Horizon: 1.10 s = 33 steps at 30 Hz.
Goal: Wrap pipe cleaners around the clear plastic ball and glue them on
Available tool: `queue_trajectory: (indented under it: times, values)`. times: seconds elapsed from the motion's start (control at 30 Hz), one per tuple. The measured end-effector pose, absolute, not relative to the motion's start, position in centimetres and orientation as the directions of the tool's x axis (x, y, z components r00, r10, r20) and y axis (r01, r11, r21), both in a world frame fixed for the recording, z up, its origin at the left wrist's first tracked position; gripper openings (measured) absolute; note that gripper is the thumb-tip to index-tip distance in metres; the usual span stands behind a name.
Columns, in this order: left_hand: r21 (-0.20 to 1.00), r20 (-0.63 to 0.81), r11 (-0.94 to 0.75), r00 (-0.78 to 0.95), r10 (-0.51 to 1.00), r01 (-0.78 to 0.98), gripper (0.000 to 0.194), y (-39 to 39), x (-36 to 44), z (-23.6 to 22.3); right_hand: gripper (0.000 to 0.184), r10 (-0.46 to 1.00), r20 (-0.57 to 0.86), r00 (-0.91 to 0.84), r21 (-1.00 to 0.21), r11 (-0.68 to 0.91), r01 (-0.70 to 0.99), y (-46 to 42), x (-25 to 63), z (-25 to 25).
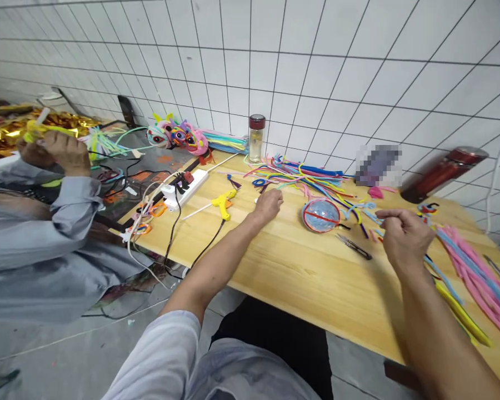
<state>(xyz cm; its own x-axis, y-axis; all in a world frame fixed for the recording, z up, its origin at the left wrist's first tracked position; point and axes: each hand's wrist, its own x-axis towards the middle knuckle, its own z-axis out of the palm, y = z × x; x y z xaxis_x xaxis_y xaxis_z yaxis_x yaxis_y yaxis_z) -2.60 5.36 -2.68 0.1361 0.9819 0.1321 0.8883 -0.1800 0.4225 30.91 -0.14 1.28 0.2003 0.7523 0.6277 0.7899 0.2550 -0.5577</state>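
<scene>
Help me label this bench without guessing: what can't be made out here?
All in the head view:
- Left hand: its own curl hides what, if anything, it holds.
- Right hand: its closed shape likewise hides any held item.
- Pixelated patch: the blocks mask what is there.
- Yellow piece: partly covered by the co-worker's hands; full shape unclear.
- Pink stems: cut off by the right edge, so their far ends are unseen.

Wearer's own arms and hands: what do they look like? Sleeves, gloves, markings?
Left hand: ungloved, wrist bare; a loose, pale grey-white sleeve ends around the elbow. Right hand: also ungloved; no sleeve visible on that side.
</scene>
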Motion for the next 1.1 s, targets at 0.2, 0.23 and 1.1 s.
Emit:
queue_trajectory:
  times: [0.2, 0.23, 1.1]
  values:
    - [0.393, 0.126, -0.199, 0.162, 0.979, 0.898, 0.021, 4.7, -1.6, -2.7, 0.028, 0.628, 0.762, -0.162, -0.211, 0.476, 0.854, 0.0, 32.2, -0.5]
    - [0.387, 0.126, -0.207, 0.170, 0.977, 0.899, 0.021, 4.7, -1.5, -2.7, 0.027, 0.592, 0.775, -0.223, -0.160, 0.524, 0.836, -0.1, 32.3, -1.1]
    - [0.230, 0.130, -0.297, 0.274, 0.953, 0.927, 0.032, 5.8, -1.5, -4.7, 0.023, 0.654, 0.744, -0.135, -0.315, 0.523, 0.792, -0.6, 34.3, -3.1]
